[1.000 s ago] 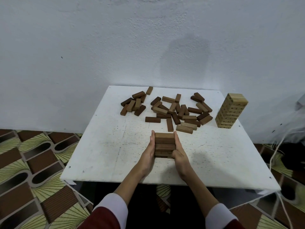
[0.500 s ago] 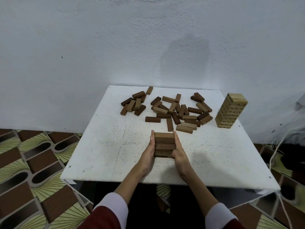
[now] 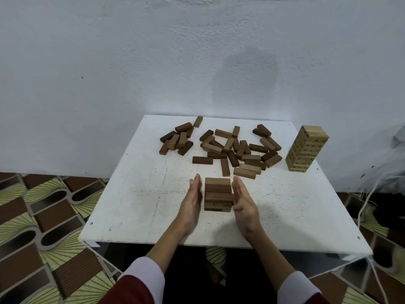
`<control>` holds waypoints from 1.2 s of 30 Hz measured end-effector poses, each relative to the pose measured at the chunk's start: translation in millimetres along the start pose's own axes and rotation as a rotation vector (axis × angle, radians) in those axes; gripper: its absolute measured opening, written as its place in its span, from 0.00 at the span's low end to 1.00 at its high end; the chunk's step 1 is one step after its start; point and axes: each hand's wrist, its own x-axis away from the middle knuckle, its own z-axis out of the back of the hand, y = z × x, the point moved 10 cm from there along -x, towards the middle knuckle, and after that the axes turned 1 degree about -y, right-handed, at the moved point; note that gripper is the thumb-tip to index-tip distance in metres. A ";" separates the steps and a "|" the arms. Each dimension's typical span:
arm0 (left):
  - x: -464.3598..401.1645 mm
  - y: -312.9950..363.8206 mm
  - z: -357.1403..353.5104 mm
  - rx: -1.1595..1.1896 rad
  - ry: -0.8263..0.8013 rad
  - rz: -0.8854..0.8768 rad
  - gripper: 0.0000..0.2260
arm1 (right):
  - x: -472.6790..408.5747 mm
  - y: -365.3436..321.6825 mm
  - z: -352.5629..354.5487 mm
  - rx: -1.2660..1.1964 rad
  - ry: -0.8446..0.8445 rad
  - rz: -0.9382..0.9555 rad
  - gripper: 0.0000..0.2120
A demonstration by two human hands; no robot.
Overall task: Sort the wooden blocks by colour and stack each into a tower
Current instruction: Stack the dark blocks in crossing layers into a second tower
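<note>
Your left hand (image 3: 191,201) stands flat-fingered just left of the short brown tower (image 3: 218,194), a gap showing. Your right hand (image 3: 243,200), fingers straight, sits right beside its other face; contact there is unclear. Loose brown blocks (image 3: 230,148) lie scattered farther back on the white table (image 3: 135,205), with the pale tower (image 3: 306,148) far right.

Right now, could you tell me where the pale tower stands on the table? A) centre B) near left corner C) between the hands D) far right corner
D: the pale tower stands at the far right corner of the table, beyond the loose blocks.
</note>
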 end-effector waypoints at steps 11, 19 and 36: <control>-76.9 73.5 32.8 -1.169 0.057 -0.342 0.18 | -86.2 -52.5 35.7 0.967 0.094 0.030 0.15; -106.5 53.0 20.1 -1.667 -0.111 -0.489 0.19 | -111.6 -34.3 24.5 1.482 -0.133 -0.047 0.18; -99.2 68.7 40.8 -1.335 0.004 -0.453 0.09 | -141.5 -60.9 -11.2 1.370 -0.088 0.087 0.08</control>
